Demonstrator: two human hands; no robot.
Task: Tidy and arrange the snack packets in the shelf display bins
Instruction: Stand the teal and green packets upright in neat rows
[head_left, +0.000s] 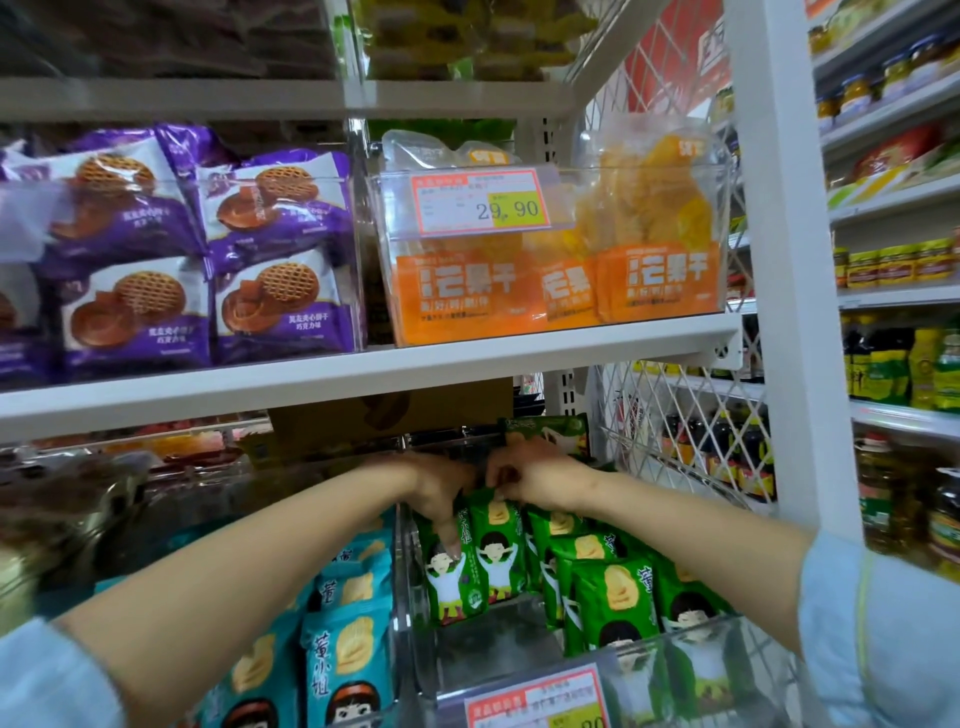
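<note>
Green snack packets (608, 597) fill a clear bin (691, 670) on the lower shelf. My left hand (441, 493) reaches in from the left, its fingers pressing the front of an upright green packet (452, 577) at the bin's left side. My right hand (530, 475) pinches the top edge of the neighbouring green packet (501, 551). Blue packets (343, 654) of the same brand stand in the bin to the left, under my left forearm.
The white shelf board (363, 374) hangs just above my hands. On it stand a clear bin of orange mango packets (550, 291) with a price tag and purple biscuit packets (208, 270). A white upright post (789, 260) and wire mesh close the right side.
</note>
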